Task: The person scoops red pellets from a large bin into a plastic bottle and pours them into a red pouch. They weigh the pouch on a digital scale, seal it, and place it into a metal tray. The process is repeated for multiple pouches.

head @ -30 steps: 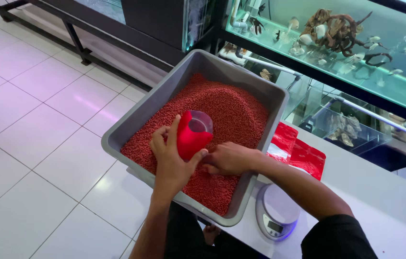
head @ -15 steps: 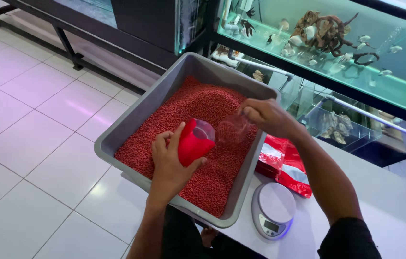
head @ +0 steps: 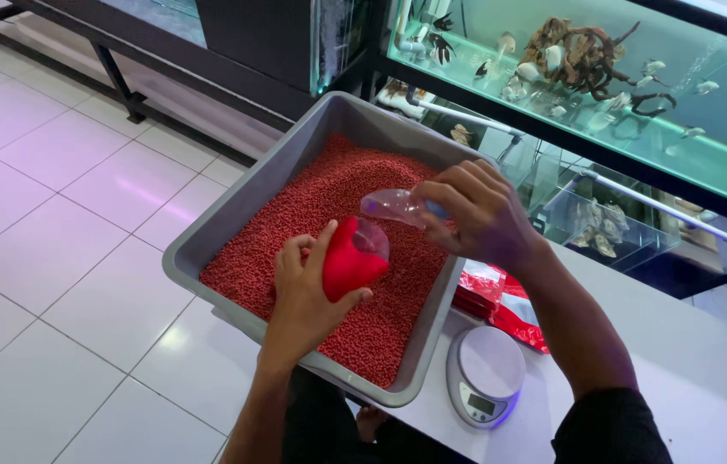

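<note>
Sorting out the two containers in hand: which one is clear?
The plastic scoop in the right hand; the left hand holds a red bag.

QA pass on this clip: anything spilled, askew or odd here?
One thing: the grey tub of red pellets sticks out past the white table over the floor. No pellets show on the tiles. Left hand holds a red bag, right hand a clear scoop.
</note>
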